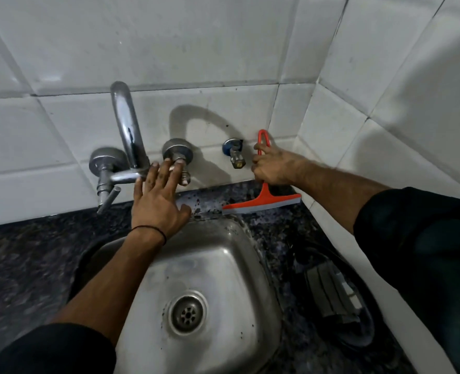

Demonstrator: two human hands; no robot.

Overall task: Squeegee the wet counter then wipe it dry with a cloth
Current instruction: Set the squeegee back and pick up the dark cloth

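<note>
An orange squeegee [264, 202] with a grey rubber blade rests its blade on the dark speckled counter [29, 252] behind the steel sink [223, 265], near the right wall corner. My right hand [273, 167] is shut on its looped handle. My left hand [160, 197] reaches over the sink's back edge with fingers spread, fingertips touching the right tap valve [177, 152] on the wall. Water glistens on the counter strip by the blade. No cloth is clearly visible.
A chrome wall faucet [125, 125] with a left valve [106, 163] rises over the sink. A small blue-capped angle valve [234, 153] sticks out beside my right hand. A dark object [334, 295] lies on the counter right of the sink. White tiled walls meet in a corner at right.
</note>
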